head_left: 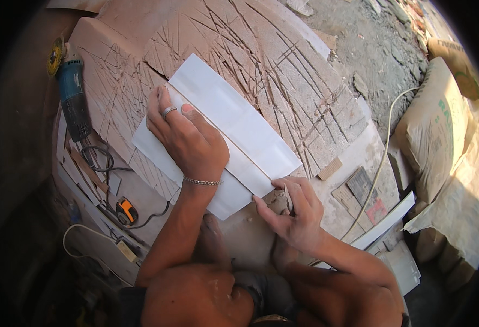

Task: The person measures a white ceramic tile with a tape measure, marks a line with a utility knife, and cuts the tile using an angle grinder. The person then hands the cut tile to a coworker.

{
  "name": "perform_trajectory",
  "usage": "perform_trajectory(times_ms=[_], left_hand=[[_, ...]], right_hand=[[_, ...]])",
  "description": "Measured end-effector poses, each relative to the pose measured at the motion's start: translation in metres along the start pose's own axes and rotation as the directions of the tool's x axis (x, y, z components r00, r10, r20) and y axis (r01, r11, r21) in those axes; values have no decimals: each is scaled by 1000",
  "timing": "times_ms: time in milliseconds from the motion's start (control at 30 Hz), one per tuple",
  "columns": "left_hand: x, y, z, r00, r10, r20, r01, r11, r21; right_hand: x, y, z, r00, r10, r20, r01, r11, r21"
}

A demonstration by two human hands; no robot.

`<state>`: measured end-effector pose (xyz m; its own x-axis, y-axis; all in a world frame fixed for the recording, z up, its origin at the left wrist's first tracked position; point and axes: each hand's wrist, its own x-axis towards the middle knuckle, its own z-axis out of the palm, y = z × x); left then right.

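Observation:
A white tile strip (245,170) with a brown edge lies diagonally across a larger white tile, whose far part (234,103) and near part (226,196) show on either side. My left hand (187,133), with a ring and a bracelet, presses on the strip's upper end, fingers curled over it and thumb on top. My right hand (297,212) pinches the strip's lower end between thumb and forefinger. A small pale chip (288,197) shows between its fingers; how it is held I cannot tell. All of this rests on a scored, dusty slab (283,71).
At the left lie an angle grinder (75,95) with a yellow disc, its dark cord, and an orange-black tape measure (126,211). Tile offcuts (362,185) and a pale cable (384,150) are at the right, beside stacked sacks (433,120). Rubble (354,49) lies beyond.

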<state>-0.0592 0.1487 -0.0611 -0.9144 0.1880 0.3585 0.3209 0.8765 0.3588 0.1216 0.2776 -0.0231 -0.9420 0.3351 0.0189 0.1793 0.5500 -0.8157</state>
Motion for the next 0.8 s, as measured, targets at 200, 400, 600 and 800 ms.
perform_trajectory(times_ms=[200,400,600,800], left_hand=[[0,2,5,999,-12,-45,12,1000,0],[2,-1,1,998,42,-36,-41,999,26],[0,1,4,999,17,-42,-17,1000,17],[-1,0,4,999,8,-37,-6,999,35]], right_hand=[[-3,5,2,999,-35,7,35,999,-7],[0,4,0,999,-38,19,37,999,30],[-4,8,0,999,-38,26,37,999,35],[-4,5,3,1000,-9,-22,10,999,42]])
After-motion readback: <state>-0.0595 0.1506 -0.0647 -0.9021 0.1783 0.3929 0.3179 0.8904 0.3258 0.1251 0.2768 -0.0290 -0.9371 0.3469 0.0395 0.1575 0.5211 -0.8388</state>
